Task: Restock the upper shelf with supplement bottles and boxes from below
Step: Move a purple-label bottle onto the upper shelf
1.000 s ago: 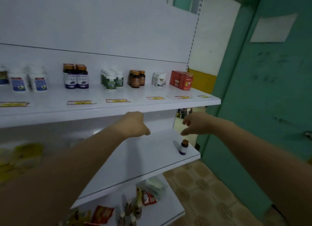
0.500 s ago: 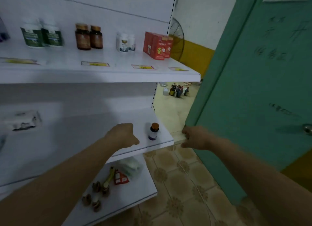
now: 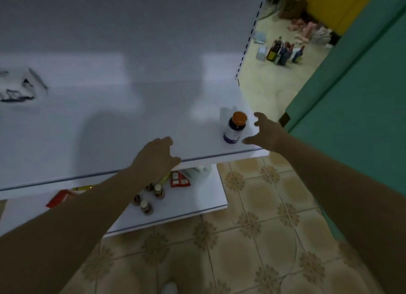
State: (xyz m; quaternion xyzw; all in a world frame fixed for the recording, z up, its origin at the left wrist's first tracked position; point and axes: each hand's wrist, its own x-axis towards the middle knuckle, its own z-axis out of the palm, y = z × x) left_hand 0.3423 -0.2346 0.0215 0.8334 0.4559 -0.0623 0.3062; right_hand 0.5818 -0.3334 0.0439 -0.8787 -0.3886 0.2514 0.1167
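Reaching in from the right, the right hand (image 3: 264, 132) hangs just beside a small bottle (image 3: 234, 128), its fingers (image 3: 258, 118) spread and the thumb held apart below them, forming an open curve around the bottle's side; no contact shows. The bottle stands upright near the right front corner of a smooth white shelf (image 3: 131, 122). It has a round, dark, glossy body, a flat orange cap and a pale label with a purple band at the foot. The label's writing is too blurred to read.

The left hand (image 3: 158, 155) is over the shelf's front edge, fingers curled under into a fist with the thumb pointing right, holding nothing.

On the lower shelf (image 3: 197, 203), also plain white, stand several small brown bottles (image 3: 146, 207) with pale caps, beside a red packet (image 3: 180, 179) printed with white squares and a crumpled clear plastic bag (image 3: 198, 173). Beige floor tiles (image 3: 252, 227) carry a repeating brown flower pattern. A flat green door (image 3: 362, 118) fills the right side.
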